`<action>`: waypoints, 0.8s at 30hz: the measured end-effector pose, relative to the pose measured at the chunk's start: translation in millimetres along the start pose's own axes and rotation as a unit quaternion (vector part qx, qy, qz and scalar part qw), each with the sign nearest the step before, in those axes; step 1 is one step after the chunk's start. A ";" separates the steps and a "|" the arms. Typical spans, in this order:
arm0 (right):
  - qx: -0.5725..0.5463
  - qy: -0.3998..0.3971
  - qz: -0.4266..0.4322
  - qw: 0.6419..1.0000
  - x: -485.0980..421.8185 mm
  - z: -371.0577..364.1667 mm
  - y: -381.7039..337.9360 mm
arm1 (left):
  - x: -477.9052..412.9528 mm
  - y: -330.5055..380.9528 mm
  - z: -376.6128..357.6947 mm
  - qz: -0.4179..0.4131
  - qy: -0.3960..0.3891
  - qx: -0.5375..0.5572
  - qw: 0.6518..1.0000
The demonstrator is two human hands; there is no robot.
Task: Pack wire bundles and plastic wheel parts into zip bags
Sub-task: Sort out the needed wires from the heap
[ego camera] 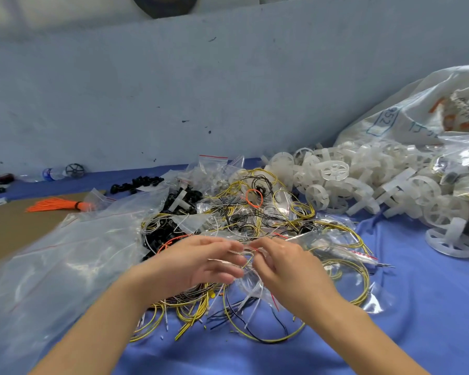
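Hands meet over the wire pile, and we're in the bagging step by the look of it. Our left hand [198, 262] and right hand [280, 263] come together on a small clear zip bag [251, 280] held just above the tangle of yellow and black wires [255, 220] on the blue worktop [417, 307].

Now the grip. On the left, the fingers curl in and pinch the near edge of the bag's mouth, thumb on top. On the right, the fingertips [256, 246] pinch the other side, knuckles bent, clamped on the plastic. Thin wires trail out below the bag towards us; whether a bundle is already fully inside, we can't tell through the glare on the film.

We judge the mouth is being worked, either spread for loading or pressed to seal; the blur at the fingertips hides which. The next move calls for a steady hold on one lip while the other hand tucks the loose wire ends in, then a run along the red-striped seal.

The white plastic wheels [363, 182] sit heaped at the back right, well apart from our hands and untouched, beside a large white sack [406, 115]. A big clear bag [52, 266] sprawls on the left, with an orange tie bundle [57, 205] behind it.
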State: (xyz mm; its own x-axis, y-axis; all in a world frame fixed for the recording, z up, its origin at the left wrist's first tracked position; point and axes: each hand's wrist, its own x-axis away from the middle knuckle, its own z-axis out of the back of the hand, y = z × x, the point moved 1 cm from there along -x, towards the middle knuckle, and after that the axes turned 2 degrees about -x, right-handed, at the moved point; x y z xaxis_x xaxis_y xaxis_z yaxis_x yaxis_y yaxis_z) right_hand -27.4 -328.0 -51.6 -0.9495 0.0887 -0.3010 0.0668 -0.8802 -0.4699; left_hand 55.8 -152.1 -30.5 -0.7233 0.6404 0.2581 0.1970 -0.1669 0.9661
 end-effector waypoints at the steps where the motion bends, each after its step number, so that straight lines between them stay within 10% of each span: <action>1: 0.007 -0.004 0.002 1.000 -0.6 -0.8 -0.3 | 2.0 2.4 7.8 -0.012 0.022 0.021 0.999; 14: -0.091 -0.001 0.002 0.996 -34.4 19.7 27.1 | -122.6 53.2 -8.9 -0.103 0.163 -0.210 0.958; 24: -0.155 0.061 -0.073 0.983 -50.6 27.8 77.9 | -248.1 80.5 -9.5 -0.150 0.199 -0.693 0.676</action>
State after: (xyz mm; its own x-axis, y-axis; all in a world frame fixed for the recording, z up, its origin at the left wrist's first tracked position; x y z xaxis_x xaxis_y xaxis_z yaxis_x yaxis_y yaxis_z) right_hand 17.3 -414.0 -50.0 -0.9132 0.2759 -0.2998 0.0399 -0.6717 -0.7398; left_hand 244.8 -331.5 -16.6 -0.7680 0.5955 -0.2358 -0.6090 -0.7929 -0.0193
